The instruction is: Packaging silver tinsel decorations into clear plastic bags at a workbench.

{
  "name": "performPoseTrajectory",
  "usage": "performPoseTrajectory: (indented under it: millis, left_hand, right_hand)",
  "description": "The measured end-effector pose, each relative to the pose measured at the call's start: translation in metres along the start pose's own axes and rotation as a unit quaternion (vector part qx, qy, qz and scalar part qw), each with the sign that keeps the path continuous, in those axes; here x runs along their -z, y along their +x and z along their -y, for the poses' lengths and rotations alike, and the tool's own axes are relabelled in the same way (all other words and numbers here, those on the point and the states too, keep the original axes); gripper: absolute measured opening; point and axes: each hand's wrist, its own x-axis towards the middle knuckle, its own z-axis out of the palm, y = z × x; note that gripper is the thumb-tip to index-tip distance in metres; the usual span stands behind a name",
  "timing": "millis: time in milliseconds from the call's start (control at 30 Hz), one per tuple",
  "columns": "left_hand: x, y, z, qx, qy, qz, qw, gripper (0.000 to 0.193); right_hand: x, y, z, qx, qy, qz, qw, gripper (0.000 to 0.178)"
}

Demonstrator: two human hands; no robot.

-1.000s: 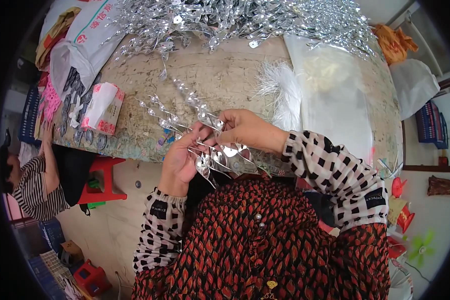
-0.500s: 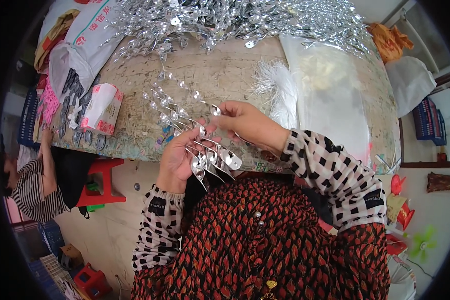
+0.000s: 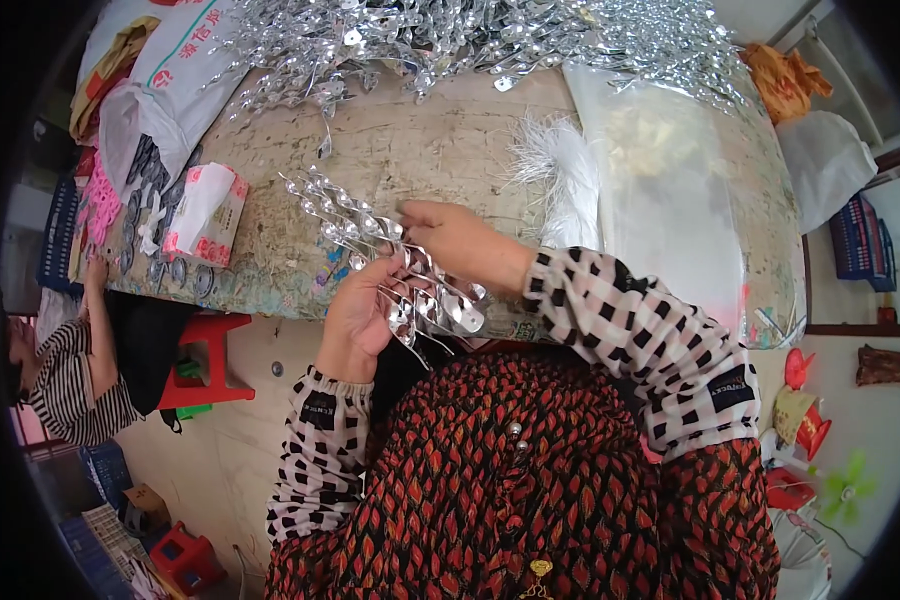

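A small bunch of shiny silver twisted metal strips (image 3: pixel 355 228) lies slantwise in my left hand (image 3: pixel 355 315), whose fingers are closed round it. The flat, wider strip ends with small holes stick out toward my body, and the spiral ends point away over the table. My right hand (image 3: pixel 465 245) is at the bunch's right side, its fingers bent against the strips near their middle. Part of those fingers is hidden. Across the far side of the table (image 3: pixel 450 130) spreads a large heap of similar silver strips (image 3: pixel 470 40).
Right of my hands lie a bundle of white ties (image 3: pixel 567 180) and clear plastic bags (image 3: pixel 665 200). At left are a tissue box (image 3: pixel 207 215), a white sack (image 3: pixel 175 75) and dark round pieces (image 3: pixel 145 165). Another person (image 3: pixel 80 380) is by a red stool (image 3: pixel 210 365).
My right hand has moved left and brought the single strip it pinched in against the bunch. The left hand stays nearly in place.
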Motion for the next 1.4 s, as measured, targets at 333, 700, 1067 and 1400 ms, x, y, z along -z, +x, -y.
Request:
performPoseTrajectory:
  millis: [333, 700, 1067, 1400]
  left_hand:
    - [-0.01, 0.004, -0.001, 0.008, 0.014, -0.025, 1.0, 0.019]
    - [0.0, 0.007, -0.001, 0.001, 0.011, -0.01, 1.0, 0.017]
    - [0.0, 0.006, -0.003, 0.035, -0.016, 0.036, 0.999, 0.03]
    - [0.009, 0.009, -0.001, 0.03, -0.025, 0.054, 0.998, 0.035]
  right_hand:
    - [0.027, -0.021, -0.03, -0.016, 0.073, 0.024, 0.997, 0.034]
    - [0.025, -0.013, -0.032, -0.003, 0.093, 0.05, 0.994, 0.034]
    - [0.017, -0.02, -0.023, 0.035, 0.008, 0.05, 0.998, 0.052]
    - [0.008, -0.032, -0.007, 0.052, -0.066, 0.02, 0.996, 0.074]
